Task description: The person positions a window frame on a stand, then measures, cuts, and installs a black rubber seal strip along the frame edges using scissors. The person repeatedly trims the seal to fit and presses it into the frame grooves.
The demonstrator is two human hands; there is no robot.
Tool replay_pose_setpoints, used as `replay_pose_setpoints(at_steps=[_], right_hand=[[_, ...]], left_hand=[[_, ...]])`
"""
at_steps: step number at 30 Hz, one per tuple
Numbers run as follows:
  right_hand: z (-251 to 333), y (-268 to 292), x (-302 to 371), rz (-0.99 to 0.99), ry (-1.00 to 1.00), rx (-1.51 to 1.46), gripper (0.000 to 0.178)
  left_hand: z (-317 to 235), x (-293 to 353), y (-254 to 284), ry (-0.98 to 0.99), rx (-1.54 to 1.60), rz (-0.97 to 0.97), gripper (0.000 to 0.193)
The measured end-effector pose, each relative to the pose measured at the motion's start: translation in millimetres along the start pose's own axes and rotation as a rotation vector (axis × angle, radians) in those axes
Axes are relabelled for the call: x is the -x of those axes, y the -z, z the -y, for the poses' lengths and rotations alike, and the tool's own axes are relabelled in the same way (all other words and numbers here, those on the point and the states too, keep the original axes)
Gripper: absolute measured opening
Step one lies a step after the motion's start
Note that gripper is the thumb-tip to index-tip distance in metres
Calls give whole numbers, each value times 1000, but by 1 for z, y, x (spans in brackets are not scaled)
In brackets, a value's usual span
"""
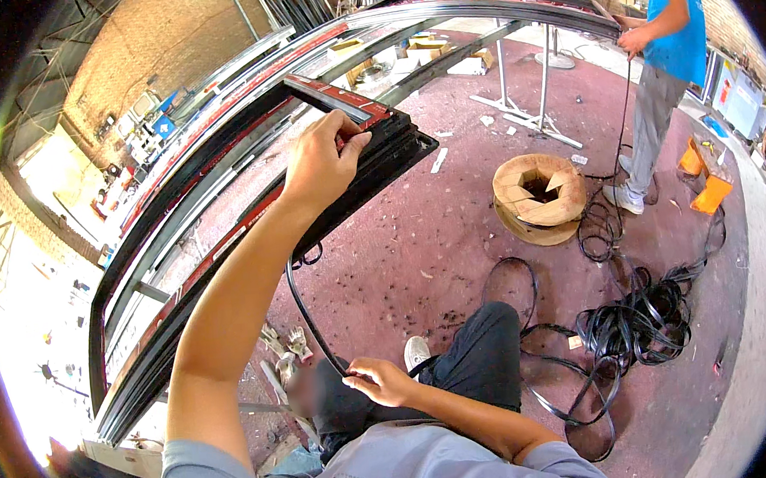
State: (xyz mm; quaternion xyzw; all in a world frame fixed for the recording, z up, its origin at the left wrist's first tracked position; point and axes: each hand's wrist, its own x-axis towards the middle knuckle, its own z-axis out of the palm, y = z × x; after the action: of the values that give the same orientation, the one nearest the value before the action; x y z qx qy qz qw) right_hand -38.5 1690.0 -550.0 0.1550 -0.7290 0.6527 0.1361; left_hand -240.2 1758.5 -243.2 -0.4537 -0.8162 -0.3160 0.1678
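Note:
A black frame with red strips along its faces, which looks like a window frame (pixel 375 120), lies raised at the left, its near corner pointing to the middle. My left hand (pixel 328 158) is on top of that corner, its fingers curled closed against the edge. What lies under the fingertips is partly hidden. Lower down, in front of my body, my right hand (pixel 384 383) is closed around a thin black rubber strip (pixel 310 319). The strip runs from this hand up to the underside of the frame. Behind the hand it passes over my dark trousers.
A wooden spool (pixel 540 192) stands on the reddish floor (pixel 419 245). Tangled black strip (pixel 633 324) lies at the right. A co-worker in a blue shirt (pixel 676 14) holds another frame's far end (pixel 599 21). A white stand (pixel 530 122) and an orange stool-like object (pixel 708 185) are farther off.

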Motion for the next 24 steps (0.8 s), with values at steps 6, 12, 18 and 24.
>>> replay_pose_setpoints(at_steps=[6, 12, 18, 24], right_hand=[[8, 7, -4, 0, 19, 26, 23], [8, 8, -1, -33, -11, 24, 22], [9, 9, 0, -45, -42, 38, 21], [7, 9, -2, -56, -59, 17, 24]], left_hand=[[15, -8, -12, -109, -88, -6, 19], [33, -18, -18, -27, -75, 11, 32], [27, -22, -20, 26, -111, 59, 40], [27, -32, -17, 87, -238, 114, 53]])
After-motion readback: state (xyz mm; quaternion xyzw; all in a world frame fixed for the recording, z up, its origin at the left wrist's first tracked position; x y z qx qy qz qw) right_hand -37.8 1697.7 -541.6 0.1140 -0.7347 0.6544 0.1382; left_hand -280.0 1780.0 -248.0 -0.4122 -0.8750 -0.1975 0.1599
